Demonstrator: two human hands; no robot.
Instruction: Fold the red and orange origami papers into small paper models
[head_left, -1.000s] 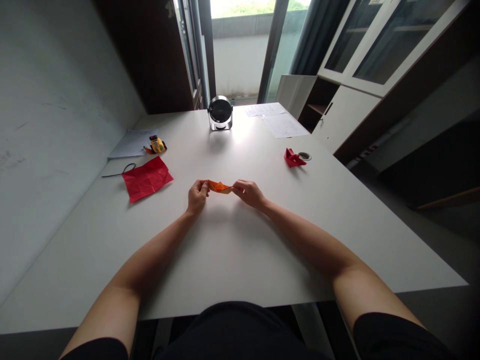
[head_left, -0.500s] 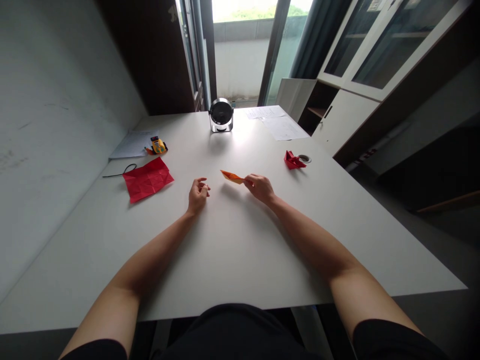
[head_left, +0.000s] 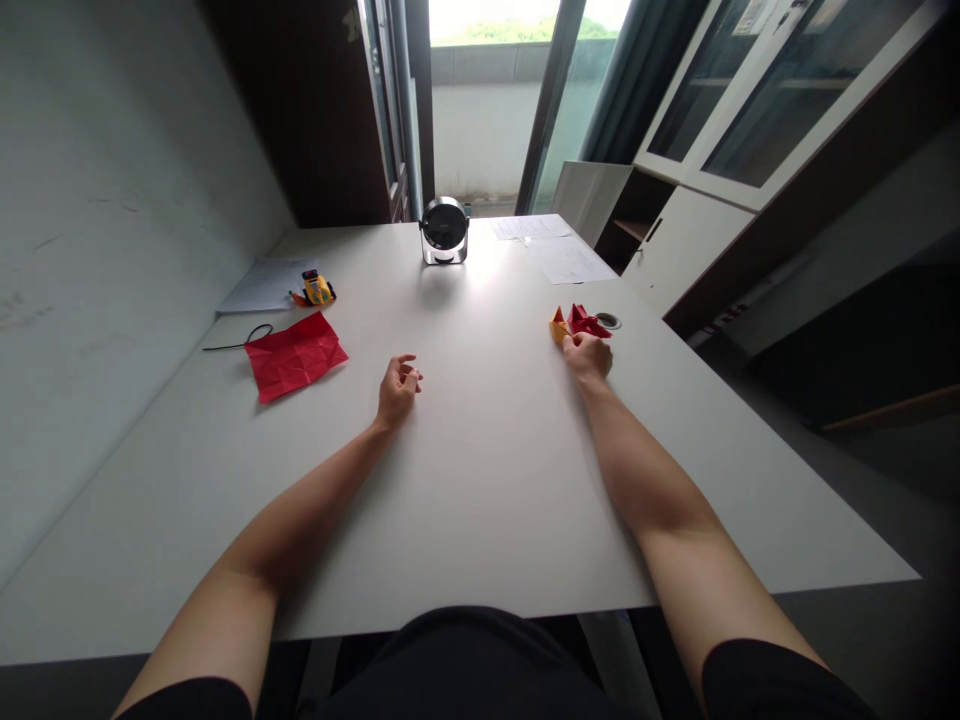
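My right hand (head_left: pixel 586 355) is out at the right side of the white table (head_left: pixel 480 470), its fingers pinched on a small folded orange paper (head_left: pixel 558 326). The orange piece sits right beside a folded red paper figure (head_left: pixel 586 321), touching or nearly touching it. My left hand (head_left: pixel 397 385) rests on the table near the middle, fingers loosely curled and apart, holding nothing. A creased flat red paper sheet (head_left: pixel 295 355) lies to its left.
A small round fan (head_left: pixel 444 229) stands at the far middle. White printed sheets (head_left: pixel 559 250) lie at the far right, another sheet (head_left: pixel 264 285) with a yellow toy (head_left: pixel 316 290) and a black cord (head_left: pixel 238 342) at the left. A cable hole (head_left: pixel 611 321) is by the red figure.
My left hand let go of the orange paper and stayed near the middle. My right hand carried the orange piece right, next to the red folded figure.
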